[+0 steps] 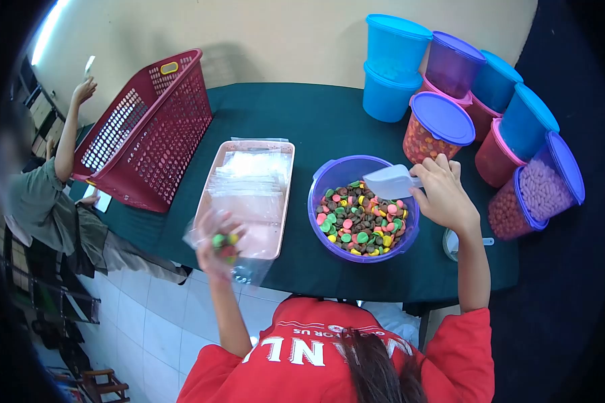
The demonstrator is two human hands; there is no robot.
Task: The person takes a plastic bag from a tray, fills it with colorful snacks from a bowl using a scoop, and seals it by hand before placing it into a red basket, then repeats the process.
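Note:
My right hand grips a white plastic scoop, its blade over the back of a purple bowl. Brown, green, pink and yellow button-shaped candies fill the bowl's lower part. On the left, my left hand is closed around a clear plastic bag with a small lot of the same candies inside; the hand is somewhat blurred. Beneath and beyond the bag lies a pale pink tray with stacked clear bags.
A maroon perforated basket stands at the left. Lidded blue, purple and pink tubs crowd the right back, some stacked. A small container with a white-handled utensil sits right of the bowl. Another person is beyond the basket.

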